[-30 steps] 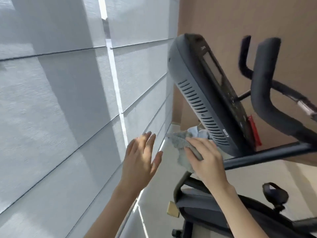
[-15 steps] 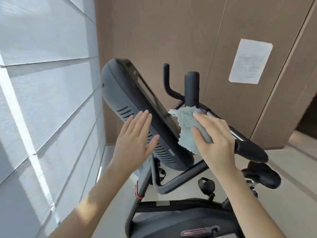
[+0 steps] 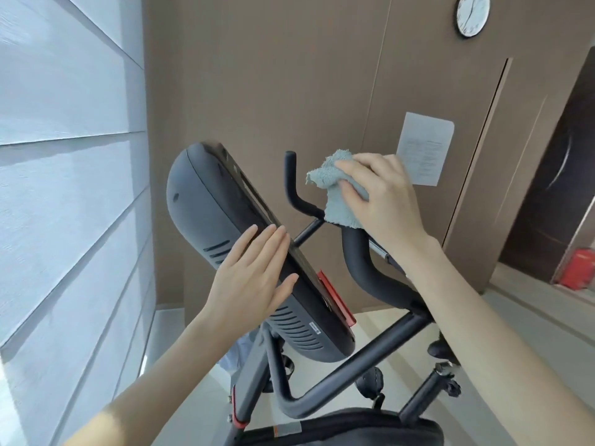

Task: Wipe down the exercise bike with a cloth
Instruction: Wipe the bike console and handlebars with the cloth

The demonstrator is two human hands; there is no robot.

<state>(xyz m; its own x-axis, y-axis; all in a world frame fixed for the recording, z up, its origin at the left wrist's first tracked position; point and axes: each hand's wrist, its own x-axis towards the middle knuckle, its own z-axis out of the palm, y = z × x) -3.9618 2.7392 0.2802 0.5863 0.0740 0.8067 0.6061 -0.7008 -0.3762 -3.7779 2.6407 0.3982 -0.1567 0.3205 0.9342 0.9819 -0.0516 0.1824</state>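
Note:
The exercise bike's dark grey console (image 3: 206,217) tilts up in the middle of the view, vents on its back. My left hand (image 3: 254,275) lies flat and open against the console's back edge, fingers together. My right hand (image 3: 383,197) is closed on a grey-blue cloth (image 3: 335,188), bunched over the top of the near black handlebar (image 3: 363,265). The far handlebar (image 3: 291,185) stands free to the left of the cloth. The screen face is mostly turned away from me.
A pale paneled wall (image 3: 64,188) runs along the left, close to the console. Behind the bike is a brown wall with a paper notice (image 3: 425,146) and a clock (image 3: 471,14). The bike's frame tube (image 3: 347,368) and a red object (image 3: 576,268) sit lower right.
My right hand has lifted the cloth from the console's lower edge, past the screen side, up onto the handlebar top. My left hand moved in and settled flat on the console's back.

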